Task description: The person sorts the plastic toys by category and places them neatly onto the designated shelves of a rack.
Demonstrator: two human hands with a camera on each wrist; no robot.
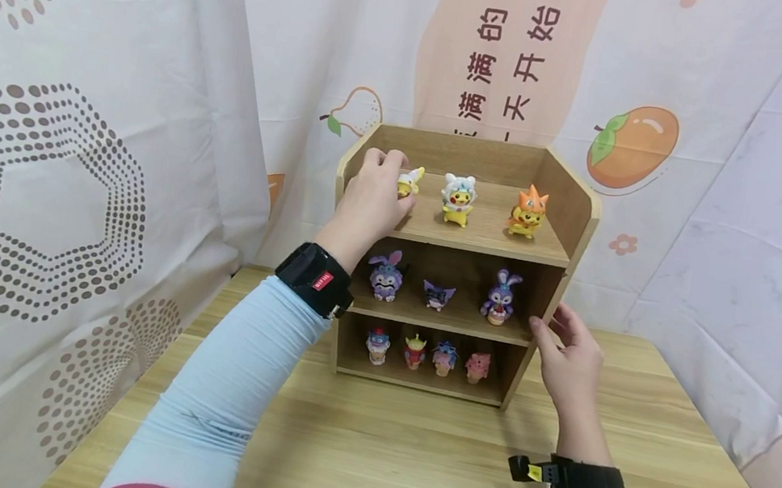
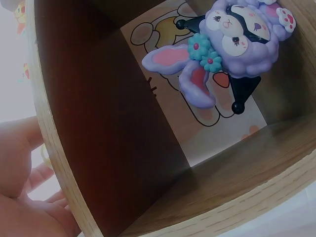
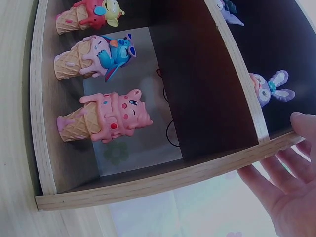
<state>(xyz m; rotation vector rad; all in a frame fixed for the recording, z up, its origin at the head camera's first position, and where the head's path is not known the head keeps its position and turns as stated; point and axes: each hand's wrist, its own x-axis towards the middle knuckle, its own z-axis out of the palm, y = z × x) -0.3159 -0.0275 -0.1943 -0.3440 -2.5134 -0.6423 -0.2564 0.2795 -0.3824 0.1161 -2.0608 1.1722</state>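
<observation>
My left hand (image 1: 376, 197) reaches onto the top shelf at its left end and grips a small yellow-and-white figurine (image 1: 409, 184), partly hidden by the fingers. In the left wrist view the left hand (image 2: 24, 185) shows beyond the shelf board's edge. My right hand (image 1: 570, 360) holds the right side panel of the small wooden display shelf (image 1: 553, 284), thumb at the front edge and fingers along the outer side. Right of the gripped figurine stand a yellow figurine in a white hood (image 1: 458, 199) and one in an orange hood (image 1: 528, 212).
On the middle level are a purple rabbit-eared figurine (image 1: 385, 276), a small dark-purple one (image 1: 437, 295) and another purple rabbit (image 1: 500, 296). Several ice-cream-cone figurines, including a pink one (image 3: 116, 116), line the bottom. The shelf stands on a wooden table (image 1: 394, 456) before patterned curtains (image 1: 329, 33).
</observation>
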